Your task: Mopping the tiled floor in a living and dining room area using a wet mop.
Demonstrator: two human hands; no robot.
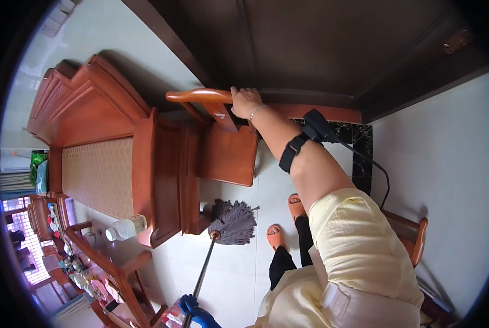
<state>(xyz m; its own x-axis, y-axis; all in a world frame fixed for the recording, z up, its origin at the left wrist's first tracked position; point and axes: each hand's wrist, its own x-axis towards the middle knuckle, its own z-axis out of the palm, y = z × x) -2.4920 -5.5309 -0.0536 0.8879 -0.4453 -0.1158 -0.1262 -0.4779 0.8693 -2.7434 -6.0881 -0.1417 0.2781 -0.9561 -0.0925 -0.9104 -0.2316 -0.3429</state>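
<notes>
My left hand point(193, 311), in a blue glove, is closed around the metal handle point(204, 272) of a string mop at the bottom. The dark grey mop head point(234, 223) lies on the tiles, against the foot of a wooden bench. My bare right hand point(245, 102) holds the end of the top rail point(199, 95) of a wooden chair; its fingers are partly hidden. The chair's seat point(228, 156) is beside the bench's arm point(144, 180). A black strap point(292, 152) with a cabled device is around my right forearm.
A dark brown door or panel point(310, 53) stands ahead. A clear plastic bottle point(129, 228) is on the bench's arm. Orange slippers point(276, 237) are on my feet. At the left stands a table point(101, 258) with many items; another wooden chair point(420, 242) is at the right.
</notes>
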